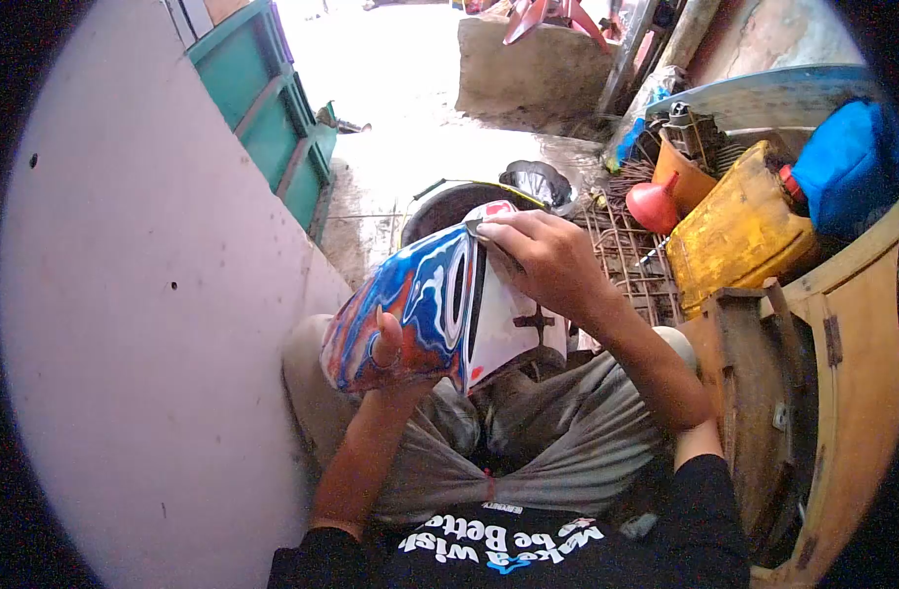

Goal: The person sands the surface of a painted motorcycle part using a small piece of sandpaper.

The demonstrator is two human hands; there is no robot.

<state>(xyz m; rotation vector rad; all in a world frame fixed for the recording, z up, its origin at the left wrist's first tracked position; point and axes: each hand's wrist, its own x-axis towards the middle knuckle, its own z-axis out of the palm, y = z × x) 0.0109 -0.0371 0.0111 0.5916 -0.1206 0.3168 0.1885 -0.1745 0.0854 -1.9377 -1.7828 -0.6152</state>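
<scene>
A hollow shell-like piece, swirled in blue, white and orange with a white section on its right, rests over my lap. My left hand supports it from below and inside, its thumb showing against the painted surface and its other fingers hidden. At the upper edge of the piece, my right hand pinches a small grey thing against the surface. A dark slot and a dark cross-shaped mark show on the piece. Just behind it stands a black bucket with a yellowish rim.
A whitish wall rises close on the left, with a green door beyond. To the right are a red funnel, a yellow jerrycan, metal mesh and wooden furniture. A black bag lies behind the bucket.
</scene>
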